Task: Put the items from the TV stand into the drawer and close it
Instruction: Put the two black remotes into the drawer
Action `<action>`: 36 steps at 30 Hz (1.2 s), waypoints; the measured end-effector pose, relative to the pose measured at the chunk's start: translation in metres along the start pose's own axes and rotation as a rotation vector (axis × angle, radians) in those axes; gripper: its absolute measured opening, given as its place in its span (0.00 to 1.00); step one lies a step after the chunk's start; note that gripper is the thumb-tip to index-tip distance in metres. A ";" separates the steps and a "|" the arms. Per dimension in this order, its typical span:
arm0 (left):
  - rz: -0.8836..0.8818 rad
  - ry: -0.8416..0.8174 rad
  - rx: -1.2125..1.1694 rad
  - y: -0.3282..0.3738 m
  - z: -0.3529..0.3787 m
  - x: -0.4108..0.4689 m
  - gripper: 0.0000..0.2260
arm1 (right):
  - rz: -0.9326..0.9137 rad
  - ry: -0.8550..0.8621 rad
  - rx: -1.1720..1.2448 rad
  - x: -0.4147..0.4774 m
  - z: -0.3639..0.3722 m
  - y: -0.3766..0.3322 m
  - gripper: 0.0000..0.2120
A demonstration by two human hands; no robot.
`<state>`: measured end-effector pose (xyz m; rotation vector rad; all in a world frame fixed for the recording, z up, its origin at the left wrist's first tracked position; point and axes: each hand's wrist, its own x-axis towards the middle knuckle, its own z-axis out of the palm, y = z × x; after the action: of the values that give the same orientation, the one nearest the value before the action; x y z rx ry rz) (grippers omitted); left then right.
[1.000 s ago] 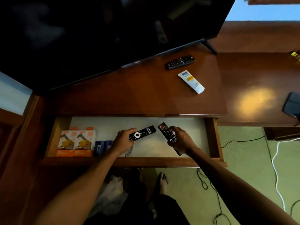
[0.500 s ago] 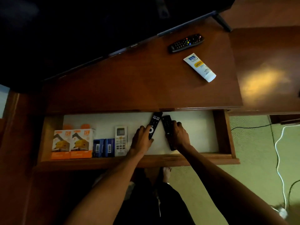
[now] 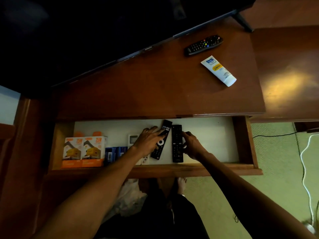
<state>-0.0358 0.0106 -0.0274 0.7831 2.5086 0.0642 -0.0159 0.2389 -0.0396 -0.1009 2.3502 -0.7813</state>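
Note:
The drawer (image 3: 189,168) under the TV stand top (image 3: 146,88) is pulled out. Two black remotes lie side by side on its white floor. My left hand (image 3: 148,142) lies over the remote with a white ring button (image 3: 165,129), fingers wrapped across it. My right hand (image 3: 193,145) grips the right edge of the plain black remote (image 3: 177,147). On the stand top sit a black remote with coloured buttons (image 3: 203,44) and a white tube with a yellow label (image 3: 218,70).
In the drawer's left part stand two orange boxes (image 3: 82,150), small blue boxes (image 3: 112,152) and a white remote (image 3: 133,138), partly under my left arm. The TV (image 3: 103,23) overhangs the stand's back. Cables (image 3: 305,152) lie on the green carpet at the right.
Both hands carried the two remotes from mid-drawer toward its back and laid them flat, upright and parallel. My head moved closer and lower.

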 end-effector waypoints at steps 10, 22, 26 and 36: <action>-0.133 0.106 -0.018 -0.001 0.011 -0.038 0.28 | -0.072 -0.006 0.039 0.010 0.028 -0.032 0.42; -0.216 0.088 -0.088 0.001 0.011 -0.041 0.28 | -0.091 0.001 -0.251 0.006 0.033 -0.044 0.42; -0.246 0.091 -0.354 -0.006 -0.006 -0.044 0.23 | -0.101 -0.042 -0.315 0.004 0.023 -0.047 0.38; -0.059 0.158 -0.667 -0.025 -0.146 -0.030 0.13 | -0.223 0.361 -0.180 -0.025 -0.086 -0.053 0.16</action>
<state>-0.0977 -0.0114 0.1088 0.4327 2.4065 0.9173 -0.0553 0.2455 0.0563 -0.3277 2.7864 -0.7394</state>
